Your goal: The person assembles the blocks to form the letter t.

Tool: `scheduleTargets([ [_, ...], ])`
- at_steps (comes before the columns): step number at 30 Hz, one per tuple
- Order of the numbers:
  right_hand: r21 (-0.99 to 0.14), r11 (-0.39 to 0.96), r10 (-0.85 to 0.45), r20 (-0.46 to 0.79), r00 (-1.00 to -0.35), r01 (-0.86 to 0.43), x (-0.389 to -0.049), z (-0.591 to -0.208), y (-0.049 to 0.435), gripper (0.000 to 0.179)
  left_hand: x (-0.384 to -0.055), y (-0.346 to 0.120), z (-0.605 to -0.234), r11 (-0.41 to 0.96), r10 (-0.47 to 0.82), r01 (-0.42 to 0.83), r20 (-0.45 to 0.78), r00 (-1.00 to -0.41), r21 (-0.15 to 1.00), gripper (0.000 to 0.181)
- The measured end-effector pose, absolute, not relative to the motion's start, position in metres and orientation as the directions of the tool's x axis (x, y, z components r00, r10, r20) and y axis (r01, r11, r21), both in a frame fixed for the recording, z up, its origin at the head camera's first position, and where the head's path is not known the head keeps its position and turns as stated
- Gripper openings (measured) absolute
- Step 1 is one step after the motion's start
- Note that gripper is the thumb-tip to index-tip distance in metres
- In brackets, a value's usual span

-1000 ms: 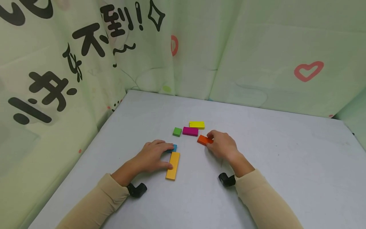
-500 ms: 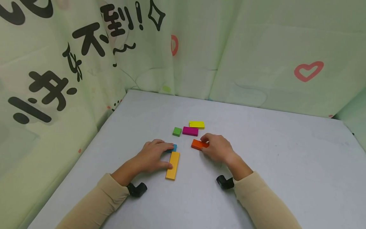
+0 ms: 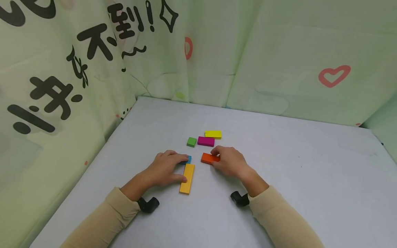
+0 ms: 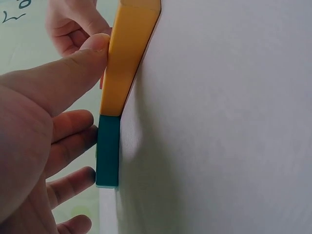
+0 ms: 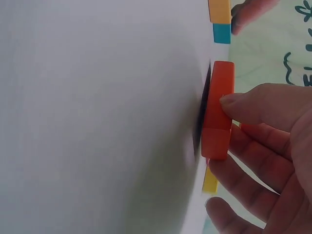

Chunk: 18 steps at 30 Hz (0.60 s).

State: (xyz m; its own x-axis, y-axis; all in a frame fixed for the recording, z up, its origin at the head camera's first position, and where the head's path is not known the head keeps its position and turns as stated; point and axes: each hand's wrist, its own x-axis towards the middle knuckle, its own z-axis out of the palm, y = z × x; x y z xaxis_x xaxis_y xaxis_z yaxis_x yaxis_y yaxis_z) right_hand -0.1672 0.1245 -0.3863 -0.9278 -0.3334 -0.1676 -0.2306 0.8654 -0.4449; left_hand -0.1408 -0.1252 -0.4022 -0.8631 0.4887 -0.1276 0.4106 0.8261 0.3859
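One red-orange blk is pinched in R hand; wide-fingered L hand shd lightly steady blue blk & amber blk beneath.

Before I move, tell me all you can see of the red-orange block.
The red-orange block is oblong with flat faces, painted wood or plastic by its look. The right hand pinches it between thumb and fingers, which hide part of it. It is broad face up, apart from the blue block to its left and the magenta block beyond it. Whether it touches the table is unclear.
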Motion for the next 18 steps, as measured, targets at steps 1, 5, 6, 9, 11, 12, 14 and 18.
scheduleTargets([
  [1, -0.444, 0.865, -0.337, -0.166, -0.927, -0.235, -0.167, -0.386, 0.122, 0.033, -0.141, -0.125, -0.402, 0.825, 0.49, 0.412, -0.127, -0.862, 0.387, 0.07],
  [5, -0.432, 0.865, -0.351, -0.159, -0.923, -0.255, -0.165, -0.386, 0.115, 0.033, -0.14, -0.126, -0.4, 0.818, 0.497, 0.419, -0.117, -0.86, 0.393, 0.07],
  [6, -0.431, 0.865, -0.355, -0.158, -0.922, -0.258, -0.165, -0.386, 0.113, 0.033, -0.14, -0.126, -0.4, 0.818, 0.498, 0.421, -0.115, -0.86, 0.393, 0.07],
  [9, -0.425, 0.864, -0.364, -0.156, -0.918, -0.271, -0.163, -0.386, 0.108, 0.032, -0.14, -0.127, -0.4, 0.82, 0.498, 0.424, -0.116, -0.859, 0.384, 0.07],
  [11, -0.423, 0.865, -0.365, -0.158, -0.917, -0.271, -0.162, -0.386, 0.107, 0.032, -0.14, -0.126, -0.4, 0.823, 0.497, 0.423, -0.121, -0.859, 0.38, 0.07],
  [12, -0.422, 0.866, -0.364, -0.161, -0.918, -0.269, -0.161, -0.386, 0.106, 0.032, -0.14, -0.126, -0.4, 0.823, 0.497, 0.422, -0.122, -0.859, 0.38, 0.07],
  [14, -0.42, 0.868, -0.361, -0.164, -0.918, -0.266, -0.16, -0.386, 0.104, 0.032, -0.14, -0.126, -0.399, 0.824, 0.495, 0.419, -0.125, -0.86, 0.381, 0.07],
  [18, -0.416, 0.866, -0.37, -0.16, -0.915, -0.277, -0.159, -0.386, 0.102, 0.032, -0.14, -0.125, -0.399, 0.829, 0.491, 0.416, -0.13, -0.861, 0.374, 0.07],
])
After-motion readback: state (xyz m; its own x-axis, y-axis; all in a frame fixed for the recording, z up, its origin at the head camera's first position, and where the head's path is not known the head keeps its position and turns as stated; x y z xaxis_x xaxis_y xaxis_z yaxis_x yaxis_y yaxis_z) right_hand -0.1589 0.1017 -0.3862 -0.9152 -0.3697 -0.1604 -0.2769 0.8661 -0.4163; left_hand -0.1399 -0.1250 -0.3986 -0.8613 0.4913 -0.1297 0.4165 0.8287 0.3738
